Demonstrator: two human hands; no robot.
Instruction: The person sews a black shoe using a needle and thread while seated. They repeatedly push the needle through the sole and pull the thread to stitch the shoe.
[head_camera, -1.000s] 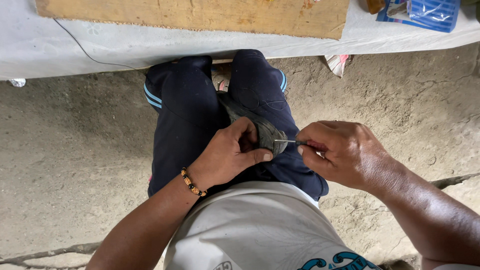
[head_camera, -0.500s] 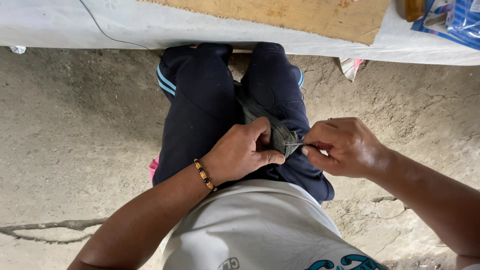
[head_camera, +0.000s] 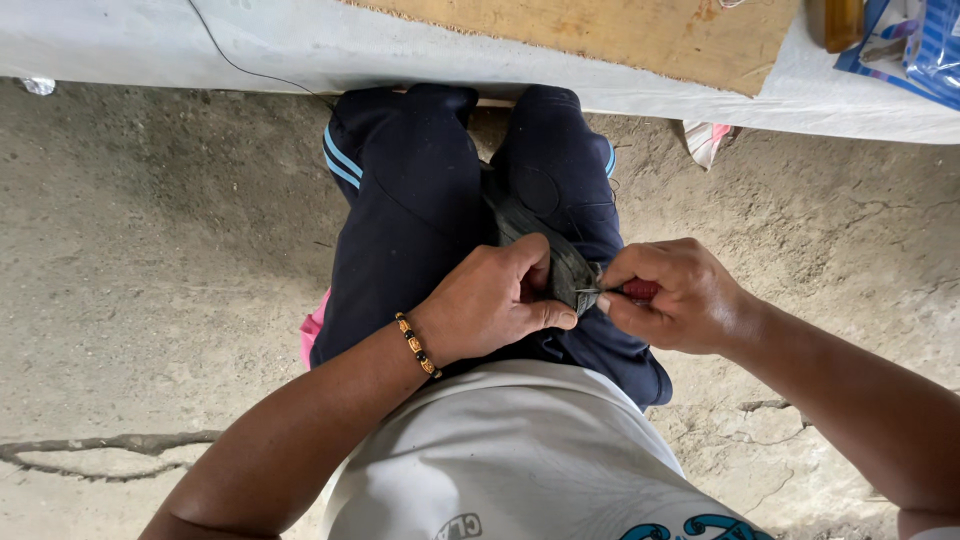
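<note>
I sit with my knees in dark blue trousers under a table. A dark grey rubber-like strip (head_camera: 548, 250) lies across my lap between my thighs. My left hand (head_camera: 492, 300), with a beaded bracelet at the wrist, grips the near end of the strip. My right hand (head_camera: 672, 295) holds a small tool with a red handle (head_camera: 638, 290), its thin metal blade touching the strip's edge beside my left thumb. The blade's tip is too small to make out clearly.
A wooden board (head_camera: 620, 30) lies on a table covered with white sheet (head_camera: 200, 45) above my knees. Blue packaging (head_camera: 900, 45) sits at the top right. A thin cable (head_camera: 240, 65) runs over the sheet. Rough concrete floor (head_camera: 150, 250) with cracks surrounds me.
The view has shifted a little to the left. Both hands stay closed on the strip and the tool at the same spot on my lap.
</note>
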